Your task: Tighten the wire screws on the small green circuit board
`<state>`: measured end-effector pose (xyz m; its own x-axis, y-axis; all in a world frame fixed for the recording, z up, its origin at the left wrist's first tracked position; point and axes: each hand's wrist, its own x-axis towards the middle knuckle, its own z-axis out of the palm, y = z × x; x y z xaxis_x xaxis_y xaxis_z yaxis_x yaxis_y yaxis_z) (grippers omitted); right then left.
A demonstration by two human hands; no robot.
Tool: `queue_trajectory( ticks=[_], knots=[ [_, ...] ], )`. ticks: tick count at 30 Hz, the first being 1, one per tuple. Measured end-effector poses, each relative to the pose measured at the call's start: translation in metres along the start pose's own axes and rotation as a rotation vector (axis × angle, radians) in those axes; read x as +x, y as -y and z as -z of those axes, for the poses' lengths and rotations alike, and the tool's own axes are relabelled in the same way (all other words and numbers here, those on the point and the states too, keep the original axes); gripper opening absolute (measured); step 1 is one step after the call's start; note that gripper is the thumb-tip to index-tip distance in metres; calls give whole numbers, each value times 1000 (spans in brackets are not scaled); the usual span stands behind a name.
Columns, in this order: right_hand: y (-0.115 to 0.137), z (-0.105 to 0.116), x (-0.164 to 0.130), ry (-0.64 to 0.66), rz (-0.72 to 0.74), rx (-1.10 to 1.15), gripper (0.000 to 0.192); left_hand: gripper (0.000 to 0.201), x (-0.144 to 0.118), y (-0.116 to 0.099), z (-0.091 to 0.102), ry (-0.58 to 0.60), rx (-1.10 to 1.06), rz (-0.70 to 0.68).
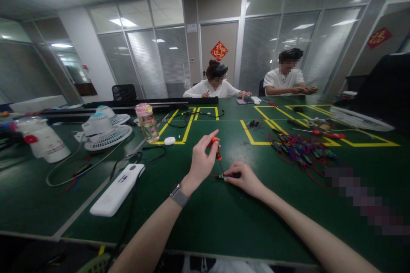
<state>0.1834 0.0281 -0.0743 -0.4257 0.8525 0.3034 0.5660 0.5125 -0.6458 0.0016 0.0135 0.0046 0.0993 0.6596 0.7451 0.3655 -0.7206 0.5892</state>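
Observation:
My left hand holds a small orange-handled screwdriver upright, tip pointing down at a small wired component on the green table. My right hand presses that component flat against the table with its fingertips. A watch is on my left wrist. Red and dark wires stick out from under my right fingers.
A heap of red and blue wired parts lies right of my hands. To the left are a white power bank, a pink-lidded bottle, two small fans and a white jug. Two people sit at the far side.

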Motion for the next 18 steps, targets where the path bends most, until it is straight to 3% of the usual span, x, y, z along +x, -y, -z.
queue_trajectory(
  ticks=[5, 9, 15, 18],
  knots=[
    [3, 1, 0, 1, -13, 3, 15, 19, 0, -2, 0, -84, 118, -4],
    [2, 1, 0, 5, -12, 12, 16, 30, 1, -6, 0, -23, -4, 8],
    [1, 2, 0, 8, -9, 13, 15, 15, -1, -10, 0, -63, 64, -31],
    [1, 2, 0, 12, -8, 9, 15, 28, -2, -11, -2, 24, -11, -21]
  ],
)
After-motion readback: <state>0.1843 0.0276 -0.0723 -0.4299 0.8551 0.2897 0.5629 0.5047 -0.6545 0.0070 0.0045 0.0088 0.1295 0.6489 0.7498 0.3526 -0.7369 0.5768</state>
